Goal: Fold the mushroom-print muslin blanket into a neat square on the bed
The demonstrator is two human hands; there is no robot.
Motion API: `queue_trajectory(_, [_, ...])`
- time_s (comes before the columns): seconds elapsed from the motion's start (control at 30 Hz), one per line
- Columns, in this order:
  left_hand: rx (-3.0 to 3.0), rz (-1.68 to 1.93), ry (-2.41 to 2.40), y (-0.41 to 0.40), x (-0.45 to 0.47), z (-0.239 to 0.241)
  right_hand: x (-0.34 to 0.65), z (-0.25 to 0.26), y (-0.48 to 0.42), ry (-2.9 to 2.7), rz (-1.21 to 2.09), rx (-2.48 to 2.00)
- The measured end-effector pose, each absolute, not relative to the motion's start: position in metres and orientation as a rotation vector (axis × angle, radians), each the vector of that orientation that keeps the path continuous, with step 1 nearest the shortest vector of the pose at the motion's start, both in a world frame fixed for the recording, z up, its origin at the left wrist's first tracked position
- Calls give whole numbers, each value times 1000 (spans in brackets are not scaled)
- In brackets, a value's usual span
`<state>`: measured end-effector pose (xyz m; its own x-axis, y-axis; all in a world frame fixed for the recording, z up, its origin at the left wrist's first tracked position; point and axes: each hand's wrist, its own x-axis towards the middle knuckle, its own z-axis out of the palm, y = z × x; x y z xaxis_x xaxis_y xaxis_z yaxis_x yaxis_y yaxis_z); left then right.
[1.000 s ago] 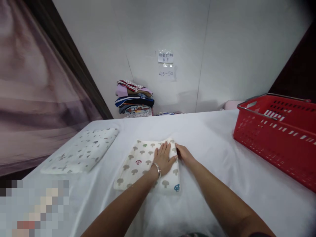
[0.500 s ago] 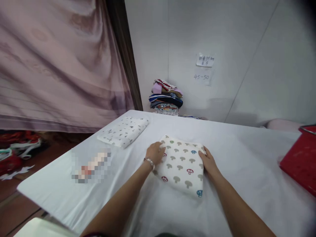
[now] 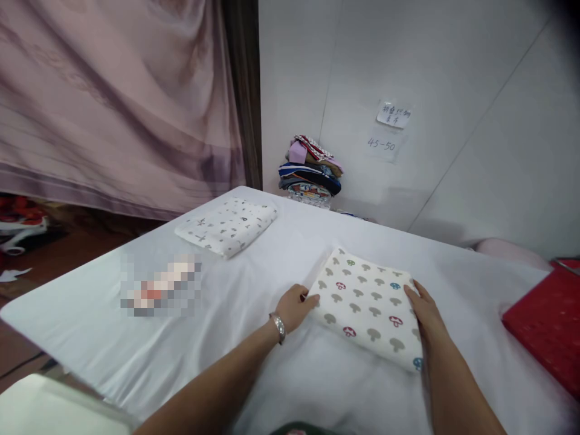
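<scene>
A folded white cloth printed with grey, red, blue and green mushrooms lies in front of me on the white-covered table. My left hand, with a silver bracelet at the wrist, grips its left edge between thumb and fingers. On the opposite edge, my right hand has its thumb over the top and the other fingers along the side, partly hidden. Farther back to the left rests another folded white cloth with small dark prints, touched by neither hand.
At the left of the tabletop is a pixelated patch. A red container stands at the right edge. Beyond the table a stack of folded fabrics sits against the wall. A pink curtain hangs on the left.
The mushroom-print cloth and both hands sit farther right in view, and the camera has turned a little. My left hand has shifted from the cloth's upper left to lower on its left edge.
</scene>
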<state>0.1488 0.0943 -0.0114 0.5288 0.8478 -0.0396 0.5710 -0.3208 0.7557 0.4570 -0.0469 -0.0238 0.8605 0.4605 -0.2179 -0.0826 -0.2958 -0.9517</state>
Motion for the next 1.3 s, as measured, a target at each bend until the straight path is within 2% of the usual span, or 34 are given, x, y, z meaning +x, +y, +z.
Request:
queue_trajectory(0.3, [2168, 436, 1108, 94, 151, -12, 429, -2, -55, -357, 714, -1777])
queue_trajectory(0.5, [2065, 330, 1130, 111, 160, -1, 412, -4, -71, -318, 628, -1926])
queue_trajectory(0.77, [2099, 366, 1189, 133, 210, 11, 401, -11, -72, -432, 465, -2172])
queue_trajectory(1.07, [2102, 184, 1235, 144, 224, -3, 398, -14, -69, -460, 434, -2230])
queue_trajectory(1.3, [2128, 121, 1239, 162, 232, 12, 403, -21, -70, -527, 402, -2200])
